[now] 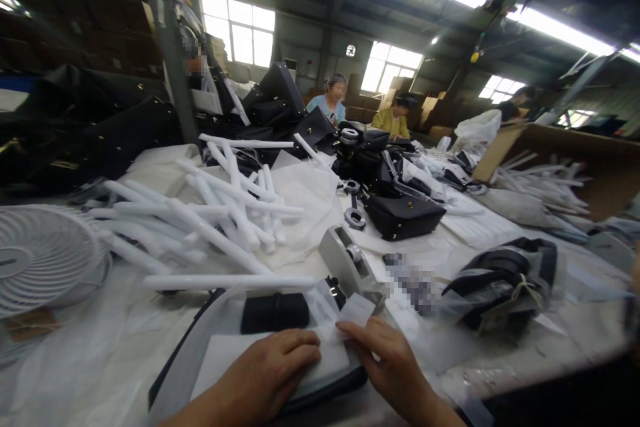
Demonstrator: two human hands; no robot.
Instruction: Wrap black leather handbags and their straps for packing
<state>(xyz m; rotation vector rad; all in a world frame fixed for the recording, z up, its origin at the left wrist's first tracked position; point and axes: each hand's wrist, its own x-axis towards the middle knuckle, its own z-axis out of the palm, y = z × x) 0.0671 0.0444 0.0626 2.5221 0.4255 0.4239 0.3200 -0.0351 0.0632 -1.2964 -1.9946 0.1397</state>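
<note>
Just in front of me lies a black bag (345, 383) with a white padding sheet (225, 353) and thin translucent wrapping on it. My left hand (277, 363) rests on the padding sheet, fingers close together and nearly flat, its thumb hidden. Thumb and forefinger of my right hand (387, 353) pinch a piece of translucent wrapping paper (356, 310) at the bag's right side. Beyond my left hand, a black flap or pouch (275, 312) shows through the opening. A small black strap with a metal buckle (334, 290) sits near the wrapping.
A grey tape dispenser (350, 260) stands behind the bag. White foam tubes (225, 207) are heaped at left, beside a white fan (45, 257). A wrapped black bundle (505, 280) lies right; black bags (405, 213) fill the back. A cardboard box (610, 173) holds more tubes. Co-workers sit beyond.
</note>
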